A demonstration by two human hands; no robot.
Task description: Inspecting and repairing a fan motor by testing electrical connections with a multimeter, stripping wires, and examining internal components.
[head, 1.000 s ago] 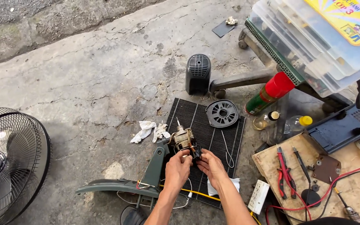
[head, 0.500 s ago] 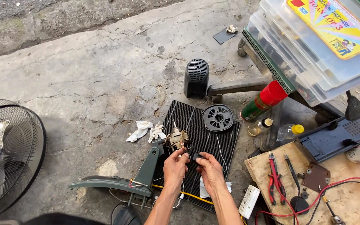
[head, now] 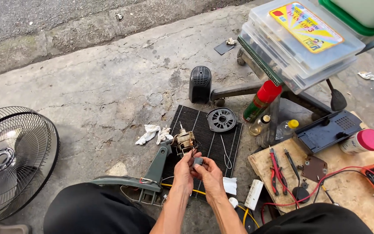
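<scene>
Fingers of two hands pinching one small grey part [head: 198, 162], left hand [head: 184, 170], right hand [head: 211, 175], one fan motor [head: 183, 141] beside

Both forearms reach forward, left hand [head: 183, 171] and right hand [head: 211, 175] meeting, fingers curled together.

Stacked upper right: clear rectangular plastic storage boxes [head: 308, 52], topmost bearing a yellow rectangular label [head: 306, 27] edged in red and blue. Beneath them, leaned upright: a green spray can with red cap [head: 260, 102].
</scene>
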